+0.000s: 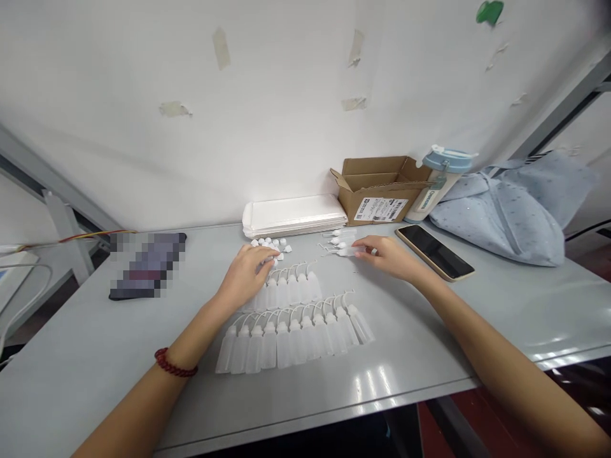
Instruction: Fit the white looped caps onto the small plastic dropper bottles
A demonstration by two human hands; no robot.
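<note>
My left hand (245, 273) is at a small heap of white caps (268, 243), thumb and forefinger closing round one cap at their tips. My right hand (384, 254) has its thumb and fingers at the base of a translucent plastic squeeze bottle (347, 251), one of several lying in a small group with thin curved tails pointing left. Between my forearms lie two rows of similar bottles: a back row (293, 291), partly hidden by my left hand, and a longer front row (293, 343). Their thin white tails curve towards the wall.
A stack of white flat packs (296, 215) lies against the wall, beside an open cardboard box (382, 197). To the right are a white bottle with a blue lid (436, 184), a phone (434, 251) and a light-blue cloth bag (501, 216). A pixelated dark object (147, 264) lies left.
</note>
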